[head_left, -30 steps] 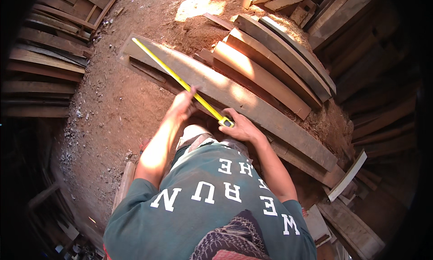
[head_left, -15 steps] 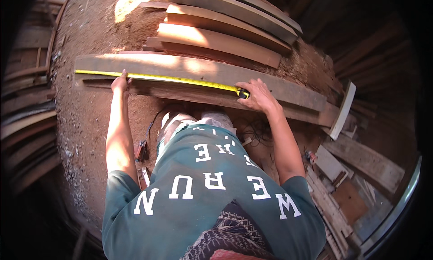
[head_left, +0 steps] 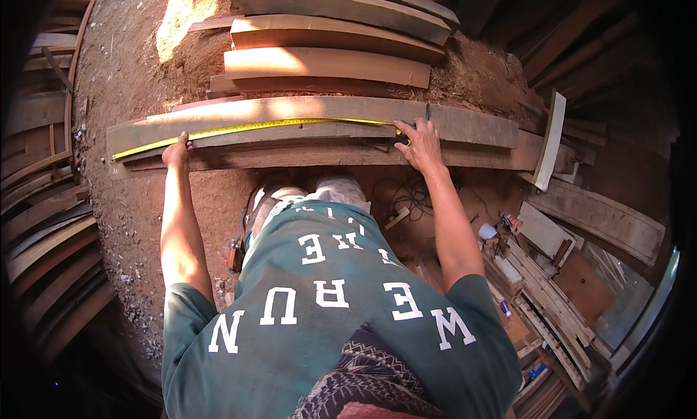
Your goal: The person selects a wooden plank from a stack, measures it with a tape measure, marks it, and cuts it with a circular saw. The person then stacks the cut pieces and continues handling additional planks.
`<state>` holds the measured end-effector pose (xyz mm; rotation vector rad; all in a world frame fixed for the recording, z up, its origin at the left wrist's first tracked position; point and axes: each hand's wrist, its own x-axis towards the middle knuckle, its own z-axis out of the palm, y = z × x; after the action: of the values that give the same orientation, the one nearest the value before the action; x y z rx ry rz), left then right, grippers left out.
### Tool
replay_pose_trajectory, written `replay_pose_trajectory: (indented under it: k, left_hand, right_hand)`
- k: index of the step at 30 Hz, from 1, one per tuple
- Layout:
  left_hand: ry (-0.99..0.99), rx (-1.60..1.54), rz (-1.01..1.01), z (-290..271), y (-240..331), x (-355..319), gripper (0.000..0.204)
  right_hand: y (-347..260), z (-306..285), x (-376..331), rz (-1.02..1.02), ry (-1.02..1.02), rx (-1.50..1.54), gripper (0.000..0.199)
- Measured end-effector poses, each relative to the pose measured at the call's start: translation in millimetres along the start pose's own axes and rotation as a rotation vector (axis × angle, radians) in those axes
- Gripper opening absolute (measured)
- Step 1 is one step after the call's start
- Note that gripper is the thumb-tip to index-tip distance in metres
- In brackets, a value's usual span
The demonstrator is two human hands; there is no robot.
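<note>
A yellow tape measure (head_left: pixel 279 123) is drawn out along a long wooden plank (head_left: pixel 465 125), its blade running from the plank's left end toward the right. My left hand (head_left: pixel 176 152) pinches the blade at the plank's near edge, a little in from that end. My right hand (head_left: pixel 421 147) is closed round the tape's dark case, which my fingers mostly cover. A thin dark stick, perhaps a pencil (head_left: pixel 428 112), stands up by the fingers of that hand. Beneath the top plank lies another timber (head_left: pixel 290 155), jutting out on my side.
Several sawn boards (head_left: pixel 327 67) lie beyond the plank. More boards are stacked at the left (head_left: pixel 54 274). A pale board (head_left: pixel 549 141) leans against the plank's right end. Offcuts (head_left: pixel 541 310) pile up at the lower right, and a dark cable (head_left: pixel 410 197) lies coiled by my legs.
The blade's left end has dropped toward the plank's near edge, and my left hand has gone with it. My right hand has turned, and the thin dark stick now shows. The view has shifted.
</note>
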<state>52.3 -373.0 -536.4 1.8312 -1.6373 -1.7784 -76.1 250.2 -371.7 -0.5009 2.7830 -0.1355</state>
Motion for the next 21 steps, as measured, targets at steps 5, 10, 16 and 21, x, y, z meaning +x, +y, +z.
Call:
replay_pose_trajectory:
  k: [5, 10, 16, 21]
  left_hand:
    - [0.039, 0.075, 0.014, -5.4, -1.9, 16.1, 0.024]
    - [0.243, -0.066, 0.026, -15.6, 7.0, 27.2, 0.019]
    - [0.244, 0.000, -0.134, -19.2, 41.0, 3.3, 0.020]
    - [0.168, -0.068, -0.080, -23.5, 17.4, 21.0, 0.013]
  right_hand:
    - [-7.2, -3.0, 1.9, -0.076, -0.005, 0.030, 0.060]
    - [-41.8, -21.7, 2.6, -0.129, -0.063, 0.052, 0.058]
    - [-61.3, -35.4, 1.0, -0.135, -0.095, 0.047, 0.058]
    - [-44.2, -38.9, 4.8, -0.131, -0.069, 0.036, 0.058]
